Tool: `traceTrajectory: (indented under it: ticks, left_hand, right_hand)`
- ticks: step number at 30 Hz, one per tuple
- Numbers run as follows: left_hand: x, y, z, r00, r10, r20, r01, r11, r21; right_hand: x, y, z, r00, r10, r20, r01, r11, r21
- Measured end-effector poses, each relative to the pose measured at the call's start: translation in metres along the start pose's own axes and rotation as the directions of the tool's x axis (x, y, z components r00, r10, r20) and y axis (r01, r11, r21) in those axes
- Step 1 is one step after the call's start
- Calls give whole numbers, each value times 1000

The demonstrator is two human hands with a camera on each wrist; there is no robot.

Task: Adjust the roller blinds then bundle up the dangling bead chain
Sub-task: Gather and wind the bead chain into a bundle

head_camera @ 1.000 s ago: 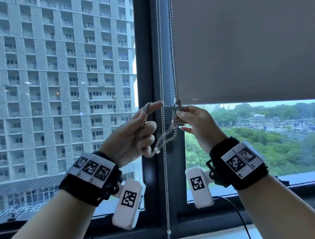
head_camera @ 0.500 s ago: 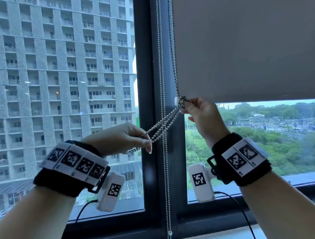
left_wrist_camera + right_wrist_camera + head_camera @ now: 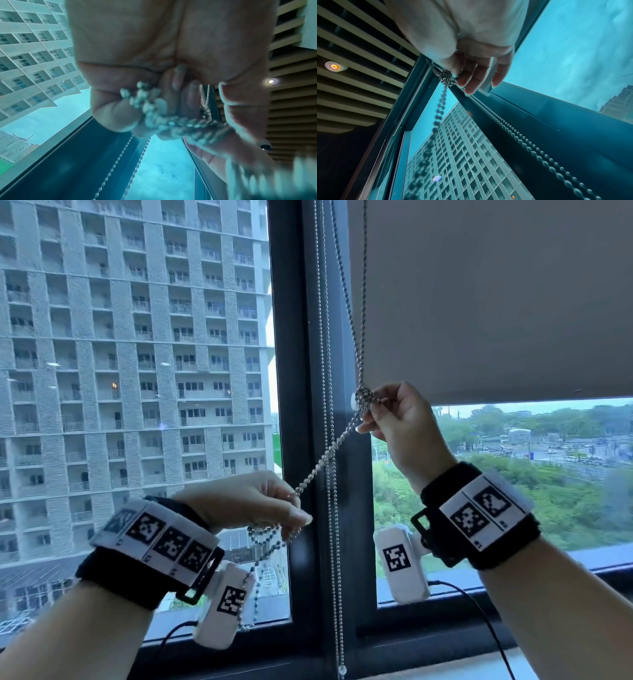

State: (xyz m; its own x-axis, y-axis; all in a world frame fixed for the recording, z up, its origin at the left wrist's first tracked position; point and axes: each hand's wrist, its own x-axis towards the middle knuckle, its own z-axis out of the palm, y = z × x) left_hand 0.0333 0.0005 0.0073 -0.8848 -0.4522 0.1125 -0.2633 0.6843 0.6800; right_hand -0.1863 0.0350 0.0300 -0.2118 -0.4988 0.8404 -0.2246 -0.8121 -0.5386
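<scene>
A grey roller blind (image 3: 486, 302) hangs partly lowered over the right window pane. Its metal bead chain (image 3: 349, 302) runs down the blind's left edge into a knotted bunch (image 3: 363, 399), pinched by my right hand (image 3: 380, 409) at the blind's bottom corner. From the knot a doubled length of chain (image 3: 325, 455) slants down and left to my left hand (image 3: 291, 508), which grips it with loose loops (image 3: 263, 537) hanging below the fingers. In the left wrist view the chain (image 3: 154, 108) lies across the curled fingers. The right wrist view shows the knot (image 3: 446, 77) held at the fingertips.
A second bead chain (image 3: 329, 440) hangs straight down the dark window frame (image 3: 294, 371) to a white end piece (image 3: 341, 670) near the sill. A tall apartment block (image 3: 130, 354) shows through the left pane. Black cables run from both wrist cameras.
My left hand turned over and dropped down-left, pulling the doubled chain taut from the knot. My right hand rose slightly with the knot to the blind's bottom corner.
</scene>
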Motion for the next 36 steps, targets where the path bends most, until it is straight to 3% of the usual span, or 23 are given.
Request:
traceTrajectory:
  ticks: [4, 6, 8, 9, 11, 13, 14, 16, 18, 19, 21, 23, 26, 29, 31, 34, 36]
  left_hand:
    - [3, -4, 7, 989, -56, -137, 52, 998, -35]
    - [5, -5, 13, 991, -71, -111, 77, 996, 53]
    - [7, -4, 22, 994, -98, -45, 105, 978, 180]
    - [8, -2, 27, 993, -109, -35, 115, 967, 229]
    - [9, -1, 33, 992, -121, -30, 125, 957, 263]
    - [10, 0, 35, 994, -104, -14, 104, 962, 251]
    - [9, 0, 35, 996, -89, -1, 86, 966, 243]
    - [8, 2, 33, 997, -69, 25, 62, 976, 210]
    - [6, 5, 29, 1000, -19, 21, 15, 988, 156]
    - [6, 5, 26, 1000, 11, -17, -9, 992, 123]
    - [4, 4, 18, 983, 78, -165, -76, 997, 16]
    - [3, 3, 11, 935, 142, -325, -182, 978, -98]
    - [8, 11, 5, 870, 217, -443, -296, 948, -118]
    - [21, 27, 5, 819, 276, -503, -269, 959, 88]
    - [34, 34, 5, 757, 318, -570, -217, 946, 240]
    - [52, 44, 6, 657, 327, -679, -186, 943, 275]
    - [61, 47, 6, 658, 310, -686, -197, 950, 240]
  right_hand:
    - [-6, 13, 1, 1000, -22, 14, 22, 999, -37]
    - [-13, 16, 3, 998, -55, 6, 55, 992, -110]
    - [-23, 10, 4, 976, -217, 15, 214, 943, -253]
    - [-28, 6, 5, 931, -357, 73, 359, 865, -349]
    - [-37, 1, 8, 781, -533, 327, 618, 579, -532]
    - [-38, 4, 9, 685, -439, 581, 722, 300, -624]
    - [-38, 8, 9, 672, -360, 647, 736, 229, -638]
    - [-37, 14, 7, 674, -296, 677, 735, 182, -653]
    - [-37, 17, 4, 693, -331, 641, 719, 240, -653]
    - [-37, 19, 3, 723, -336, 604, 691, 329, -644]
    - [-38, 18, 3, 816, -309, 488, 564, 606, -560]
    - [-39, 20, 3, 888, -268, 374, 427, 783, -452]
    - [-36, 14, 3, 951, -200, 235, 259, 931, -257]
    - [-31, 4, 2, 989, -75, 128, 83, 995, -57]
    - [-27, 2, 1, 993, 22, 116, -33, 995, 91]
    - [-24, -1, 0, 976, 122, 179, -177, 926, 333]
    - [-22, -4, 0, 966, 170, 195, -242, 858, 454]
